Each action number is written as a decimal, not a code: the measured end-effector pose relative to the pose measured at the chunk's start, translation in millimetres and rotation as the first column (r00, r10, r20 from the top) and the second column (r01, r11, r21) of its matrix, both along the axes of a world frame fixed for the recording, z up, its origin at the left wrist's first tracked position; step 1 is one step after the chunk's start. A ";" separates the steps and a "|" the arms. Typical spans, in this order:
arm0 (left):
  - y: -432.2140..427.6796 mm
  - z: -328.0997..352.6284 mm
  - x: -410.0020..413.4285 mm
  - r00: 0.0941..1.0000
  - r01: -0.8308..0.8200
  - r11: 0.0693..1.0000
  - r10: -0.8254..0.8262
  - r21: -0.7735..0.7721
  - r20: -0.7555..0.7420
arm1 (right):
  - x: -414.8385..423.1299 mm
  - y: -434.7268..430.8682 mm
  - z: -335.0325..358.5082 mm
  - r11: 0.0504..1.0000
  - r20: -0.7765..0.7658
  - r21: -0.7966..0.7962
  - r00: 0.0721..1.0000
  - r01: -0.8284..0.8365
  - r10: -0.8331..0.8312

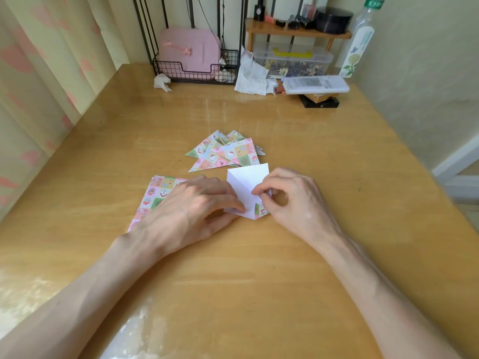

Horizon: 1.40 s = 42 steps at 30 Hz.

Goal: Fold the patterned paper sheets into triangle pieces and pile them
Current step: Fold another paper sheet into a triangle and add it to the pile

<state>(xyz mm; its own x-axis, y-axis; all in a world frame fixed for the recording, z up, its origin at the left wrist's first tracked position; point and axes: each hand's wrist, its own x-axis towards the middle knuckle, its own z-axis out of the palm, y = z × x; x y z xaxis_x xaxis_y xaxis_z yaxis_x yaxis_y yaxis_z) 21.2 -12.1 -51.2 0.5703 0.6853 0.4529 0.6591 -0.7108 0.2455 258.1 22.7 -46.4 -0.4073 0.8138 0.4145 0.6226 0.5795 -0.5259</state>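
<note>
A paper sheet (246, 185) lies white side up in the middle of the wooden table (259, 268), partly folded, with a strip of its pattern showing at its near corner. My left hand (191, 206) presses its left edge with fingertips. My right hand (293, 200) pinches the sheet's right corner between thumb and forefinger. A pile of folded patterned triangles (228, 151) lies just behind the sheet. A stack of flat patterned sheets (155, 195) lies to the left, partly under my left hand.
At the back stand a black wire rack (194, 71) holding a pink case, crumpled tissues (251, 73), a clear plastic box (293, 60), a wooden shelf with small items, a bottle (359, 42) and stacked boxes (316, 89). A curtain hangs at the left.
</note>
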 end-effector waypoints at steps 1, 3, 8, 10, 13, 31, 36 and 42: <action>0.1 0.0 0.3 1.000 0.003 1.000 -0.003 0.006 0.000 | 1.7 0.0 1.5 0.998 -0.009 -0.044 0.999 -0.049 0.049; 0.8 -0.2 0.2 1.000 0.003 1.000 -0.003 0.026 -0.006 | 5.3 0.3 4.5 0.989 0.003 -0.098 0.994 -0.110 0.111; 1.6 0.7 -2.2 0.999 -0.011 0.999 0.013 0.039 -0.050 | 16.1 2.1 11.1 0.947 0.016 -0.264 0.981 -0.183 0.194; 0.7 2.7 -2.4 0.998 -0.013 0.999 0.015 0.035 -0.057 | 18.6 2.6 10.6 0.941 0.022 -0.267 0.975 -0.208 0.221; -1.4 6.6 -3.9 0.998 -0.032 0.999 0.032 0.006 -0.049 | 17.2 4.0 6.7 0.954 0.017 -0.212 0.975 -0.213 0.222; 7.4 -5.8 -5.8 0.935 -0.291 0.917 0.333 -0.272 0.123 | 12.8 14.8 -7.0 0.958 -0.047 -0.286 0.999 -0.033 0.021; 7.0 -7.0 -0.1 0.870 -0.410 0.839 0.477 -0.356 0.122 | 10.2 12.1 -8.0 0.966 0.021 -0.255 0.999 0.044 -0.040; 10.1 -6.9 -0.3 0.840 -0.464 0.807 0.532 -0.365 0.109 | 5.1 10.7 -11.9 0.965 0.088 -0.237 0.992 0.111 -0.093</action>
<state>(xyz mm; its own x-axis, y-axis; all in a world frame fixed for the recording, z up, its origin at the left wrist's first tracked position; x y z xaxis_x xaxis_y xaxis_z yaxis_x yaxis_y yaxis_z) 20.9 -2.0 -58.1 0.0331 0.9723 0.2313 0.8140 -0.1605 0.5583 263.2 33.4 -58.3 -0.3395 0.9248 0.1719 0.7151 0.3725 -0.5915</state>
